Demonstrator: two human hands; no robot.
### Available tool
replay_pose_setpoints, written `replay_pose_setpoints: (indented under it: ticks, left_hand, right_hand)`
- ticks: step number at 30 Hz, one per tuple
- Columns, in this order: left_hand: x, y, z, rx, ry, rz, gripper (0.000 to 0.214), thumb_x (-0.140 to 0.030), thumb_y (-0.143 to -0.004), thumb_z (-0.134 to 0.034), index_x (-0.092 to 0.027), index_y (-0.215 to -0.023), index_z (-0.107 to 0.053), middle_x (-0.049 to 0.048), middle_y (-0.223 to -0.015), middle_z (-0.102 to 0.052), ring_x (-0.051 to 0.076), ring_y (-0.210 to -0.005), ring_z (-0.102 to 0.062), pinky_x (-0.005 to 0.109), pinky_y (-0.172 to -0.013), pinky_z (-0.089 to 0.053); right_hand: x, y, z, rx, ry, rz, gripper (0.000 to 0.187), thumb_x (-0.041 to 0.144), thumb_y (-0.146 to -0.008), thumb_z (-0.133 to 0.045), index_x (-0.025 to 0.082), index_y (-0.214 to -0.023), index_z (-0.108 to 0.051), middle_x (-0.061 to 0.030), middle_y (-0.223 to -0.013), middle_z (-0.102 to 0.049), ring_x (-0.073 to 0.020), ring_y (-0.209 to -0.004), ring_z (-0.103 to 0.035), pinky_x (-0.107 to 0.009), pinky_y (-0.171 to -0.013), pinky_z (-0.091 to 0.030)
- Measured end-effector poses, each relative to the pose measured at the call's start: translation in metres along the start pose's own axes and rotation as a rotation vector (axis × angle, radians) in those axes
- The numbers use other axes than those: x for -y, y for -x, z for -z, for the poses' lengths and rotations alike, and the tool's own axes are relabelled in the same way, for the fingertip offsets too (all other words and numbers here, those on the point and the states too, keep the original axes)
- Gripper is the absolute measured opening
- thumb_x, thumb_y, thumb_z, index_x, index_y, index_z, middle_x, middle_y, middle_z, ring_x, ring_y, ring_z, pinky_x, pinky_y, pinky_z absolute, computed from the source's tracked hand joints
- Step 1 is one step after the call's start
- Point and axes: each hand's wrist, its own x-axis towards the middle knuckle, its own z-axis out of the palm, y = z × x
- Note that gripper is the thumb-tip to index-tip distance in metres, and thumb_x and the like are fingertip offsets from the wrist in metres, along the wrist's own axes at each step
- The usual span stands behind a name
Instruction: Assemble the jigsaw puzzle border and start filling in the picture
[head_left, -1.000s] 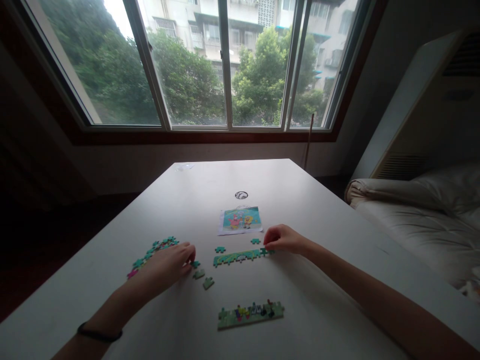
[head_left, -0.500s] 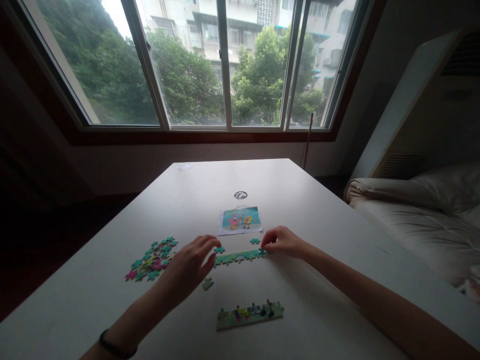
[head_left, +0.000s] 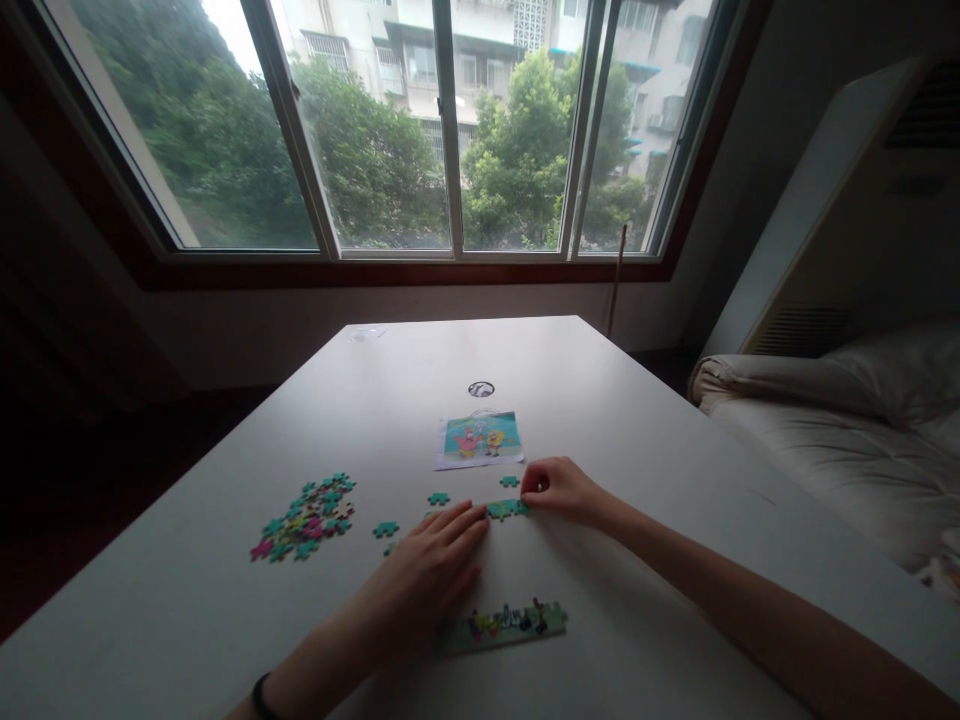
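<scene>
My left hand (head_left: 439, 560) lies flat, fingers stretched out, over the left part of a joined strip of puzzle pieces (head_left: 501, 509) and hides much of it. At the strip's right end, the thumb and finger of my right hand (head_left: 566, 486) are pinched together on a puzzle piece, mostly covered by the fingertips. Whether that piece is fully joined I cannot tell. Single teal pieces lie near the strip: one puzzle piece (head_left: 439, 498) behind my left hand, another piece (head_left: 510, 481) behind the strip, and a third piece (head_left: 386, 529) to the left.
A second joined strip (head_left: 517, 622) lies nearer me, partly behind my left hand. To the left is a heap of loose pieces (head_left: 306, 522). Beyond the strip lies a cartoon picture sheet (head_left: 480, 438), with a round table insert (head_left: 481, 389) farther back on the white table (head_left: 637, 420).
My left hand has moved right and come down flat over the strip, uncovering loose pieces on the left. My right hand stays at the strip's right end, its fingers shifted slightly.
</scene>
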Motion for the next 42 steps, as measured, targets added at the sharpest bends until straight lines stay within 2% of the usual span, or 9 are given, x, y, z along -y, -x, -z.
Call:
replay_pose_setpoints:
  ticks: [8, 17, 24, 26, 29, 33, 35, 39, 42]
  left_hand:
    - [-0.004, -0.001, 0.002, 0.017, -0.069, -0.002, 0.038, -0.021, -0.088, -0.046, -0.02, -0.127, -0.044, 0.005, -0.134, -0.046, 0.024, -0.124, -0.039, 0.042, -0.1, -0.039]
    - [-0.002, -0.001, -0.001, -0.027, -0.069, -0.022, 0.037, -0.019, -0.088, -0.045, -0.021, -0.125, -0.046, 0.0054, -0.132, -0.049, 0.024, -0.121, -0.043, 0.042, -0.099, -0.041]
    - [-0.003, -0.002, 0.002, 0.01, -0.077, -0.015, 0.037, -0.017, -0.087, -0.045, -0.019, -0.124, -0.046, 0.0068, -0.132, -0.049, 0.024, -0.122, -0.043, 0.042, -0.099, -0.042]
    - [-0.004, -0.002, 0.003, 0.024, -0.08, -0.01, 0.038, -0.018, -0.088, -0.044, -0.019, -0.125, -0.045, 0.0071, -0.133, -0.047, 0.024, -0.122, -0.043, 0.042, -0.099, -0.041]
    - [-0.003, -0.002, 0.003, 0.028, -0.075, 0.0, 0.039, -0.019, -0.088, -0.044, -0.019, -0.127, -0.044, 0.007, -0.134, -0.046, 0.024, -0.123, -0.042, 0.042, -0.1, -0.04]
    - [-0.004, -0.002, 0.002, 0.021, -0.063, 0.011, 0.038, -0.017, -0.088, -0.044, -0.019, -0.126, -0.045, 0.0067, -0.134, -0.046, 0.024, -0.123, -0.041, 0.042, -0.1, -0.04]
    - [-0.004, -0.001, 0.003, 0.021, -0.053, 0.012, 0.039, -0.017, -0.087, -0.044, -0.019, -0.126, -0.045, 0.0062, -0.134, -0.046, 0.024, -0.123, -0.042, 0.042, -0.1, -0.04]
    - [-0.005, -0.001, 0.004, 0.009, -0.043, 0.012, 0.038, -0.017, -0.088, -0.044, -0.021, -0.126, -0.045, 0.0048, -0.135, -0.046, 0.023, -0.123, -0.042, 0.041, -0.101, -0.04]
    - [-0.004, -0.001, 0.002, 0.005, -0.05, 0.01, 0.038, -0.017, -0.087, -0.043, -0.021, -0.125, -0.045, 0.0046, -0.134, -0.046, 0.022, -0.123, -0.041, 0.04, -0.101, -0.04]
  right_hand:
    - [0.007, 0.003, 0.003, -0.011, 0.021, -0.051, 0.012, 0.017, -0.063, -0.06, 0.015, -0.071, -0.069, -0.001, -0.067, -0.066, -0.0126, -0.062, -0.056, -0.02, -0.055, -0.036]
    - [0.011, 0.004, -0.001, -0.047, 0.106, -0.093, 0.012, 0.019, -0.064, -0.059, 0.017, -0.07, -0.069, -0.0024, -0.07, -0.067, -0.014, -0.064, -0.057, -0.022, -0.056, -0.038]
    - [-0.002, -0.007, 0.015, 0.03, -0.221, -0.121, 0.015, 0.022, -0.064, -0.064, 0.013, -0.074, -0.069, -0.0025, -0.066, -0.067, -0.0115, -0.058, -0.056, -0.02, -0.053, -0.04]
    - [-0.009, -0.011, 0.025, -0.031, -0.16, -0.126, 0.015, 0.023, -0.066, -0.063, 0.014, -0.075, -0.069, -0.0026, -0.067, -0.067, -0.012, -0.059, -0.056, -0.021, -0.054, -0.04]
    - [-0.018, -0.013, 0.038, -0.13, 0.084, -0.126, 0.012, 0.023, -0.069, -0.061, 0.015, -0.075, -0.069, -0.0034, -0.072, -0.068, -0.014, -0.066, -0.057, -0.023, -0.059, -0.039]
    - [-0.024, -0.011, 0.054, -0.084, 0.251, -0.141, 0.013, 0.024, -0.071, -0.06, 0.016, -0.077, -0.069, -0.0043, -0.075, -0.066, -0.0145, -0.066, -0.057, -0.023, -0.057, -0.038]
    - [-0.023, -0.008, 0.062, -0.063, 0.275, -0.056, 0.014, 0.028, -0.071, -0.062, 0.016, -0.076, -0.067, -0.0045, -0.075, -0.065, -0.0145, -0.066, -0.056, -0.023, -0.057, -0.038]
    - [-0.02, -0.001, 0.074, 0.179, 0.188, 0.149, 0.023, 0.034, -0.063, -0.07, 0.016, -0.077, -0.067, -0.0037, -0.079, -0.062, -0.0144, -0.07, -0.055, -0.022, -0.06, -0.04]
    - [-0.019, 0.001, 0.073, 0.274, 0.199, 0.199, 0.028, 0.033, -0.059, -0.074, 0.016, -0.079, -0.068, -0.0029, -0.078, -0.061, -0.0145, -0.07, -0.054, -0.022, -0.061, -0.04]
